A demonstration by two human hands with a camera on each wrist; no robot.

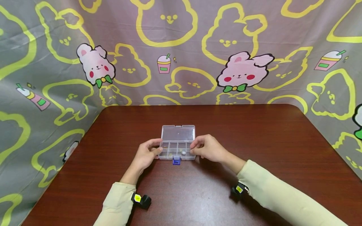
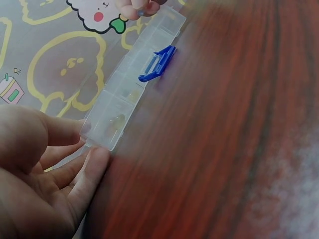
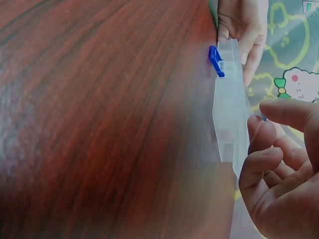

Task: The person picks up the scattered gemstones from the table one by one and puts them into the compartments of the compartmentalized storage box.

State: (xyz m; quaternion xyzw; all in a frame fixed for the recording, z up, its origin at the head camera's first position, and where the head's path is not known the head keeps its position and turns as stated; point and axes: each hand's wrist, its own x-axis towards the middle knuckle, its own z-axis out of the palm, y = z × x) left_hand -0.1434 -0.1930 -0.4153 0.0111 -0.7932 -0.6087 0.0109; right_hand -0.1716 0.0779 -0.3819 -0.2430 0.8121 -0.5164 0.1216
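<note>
A clear plastic compartment box (image 1: 178, 133) lies on the table with its lid raised at the back and its blue latch (image 1: 176, 161) hanging at the front. My left hand (image 1: 145, 155) grips the box's left end between thumb and fingers. Over the right-end compartments is my right hand (image 1: 209, 148), thumb and forefinger pinching a tiny bluish piece (image 3: 264, 118), mostly hidden by the fingertips. A round whitish piece (image 1: 183, 153) sits in a front compartment right of the middle. Through the front wall, the left wrist view shows a yellowish piece (image 2: 117, 122) in the left-end compartment.
The dark red-brown wooden table (image 1: 181, 194) reaches back to a grey curtain (image 1: 192, 56) printed with cartoon rabbits. Both wrists wear black camera straps below pale sleeves (image 1: 271, 182).
</note>
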